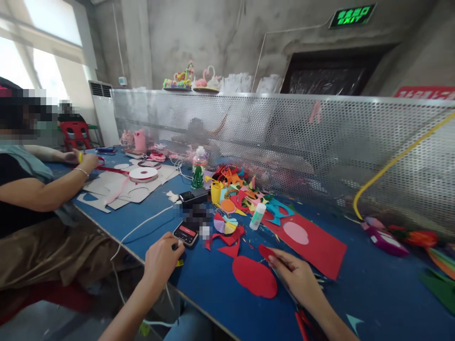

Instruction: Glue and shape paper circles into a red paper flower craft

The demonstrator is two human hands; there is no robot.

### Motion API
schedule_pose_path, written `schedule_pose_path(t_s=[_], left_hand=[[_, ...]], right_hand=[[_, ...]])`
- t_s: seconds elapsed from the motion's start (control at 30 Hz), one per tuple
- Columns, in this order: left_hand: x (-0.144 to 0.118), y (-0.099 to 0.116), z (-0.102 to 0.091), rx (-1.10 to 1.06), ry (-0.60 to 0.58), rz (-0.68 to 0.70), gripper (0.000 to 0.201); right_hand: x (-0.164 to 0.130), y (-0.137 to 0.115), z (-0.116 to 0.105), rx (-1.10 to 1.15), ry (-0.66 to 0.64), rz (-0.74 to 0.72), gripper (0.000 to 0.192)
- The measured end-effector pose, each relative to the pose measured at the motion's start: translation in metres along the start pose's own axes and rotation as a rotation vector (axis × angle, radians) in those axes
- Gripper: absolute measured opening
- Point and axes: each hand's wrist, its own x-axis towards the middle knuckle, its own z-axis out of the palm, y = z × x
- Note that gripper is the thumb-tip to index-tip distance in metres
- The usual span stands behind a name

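The right hand (296, 274) pinches a small red paper piece (265, 251); the left hand (161, 258), loosely curled, perhaps touches the phone (185, 233) and may push it off the table edge (199, 303).

From where I watch, my left hand (161, 258) and right hand (296, 274) are both bare: no gloves, no rings that I can make out. Both forearms behind the hands are uncovered too, no sleeves reaching the wrists, no watch or bracelet. Below the left forearm, a bit of light blue clothing shows.
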Motion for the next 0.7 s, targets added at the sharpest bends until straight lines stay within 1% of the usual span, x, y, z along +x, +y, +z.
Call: schedule_pose_path(t_s=[0.13, 0.33, 0.43, 0.5, 0.6, 0.67, 0.7], left_hand=[[0.001, 0.000, -0.002, 0.008, -0.012, -0.004, 0.028], [-0.001, 0.006, -0.006, 0.041, -0.067, -0.001, 0.029], [-0.007, 0.008, -0.009, 0.060, -0.082, 0.004, 0.031], [-0.014, 0.005, -0.014, 0.072, -0.087, 0.002, 0.032], [-0.026, -0.009, -0.030, 0.066, -0.094, -0.014, 0.031], [-0.031, -0.021, -0.052, 0.013, -0.093, -0.050, 0.030], [-0.032, -0.027, -0.067, -0.025, -0.089, -0.068, 0.030]], right_hand=[[0.001, 0.000, 0.000, 0.006, 0.010, -0.006, 0.038], [0.002, 0.000, -0.002, 0.023, 0.017, 0.005, 0.038], [0.001, 0.000, -0.002, 0.025, 0.024, 0.009, 0.039], [0.001, 0.001, -0.003, 0.025, 0.026, 0.017, 0.040], [0.002, 0.003, -0.003, 0.029, 0.024, 0.030, 0.041], [0.003, 0.005, -0.003, 0.034, 0.018, 0.032, 0.042], [0.003, 0.006, -0.003, 0.036, 0.013, 0.032, 0.042]])
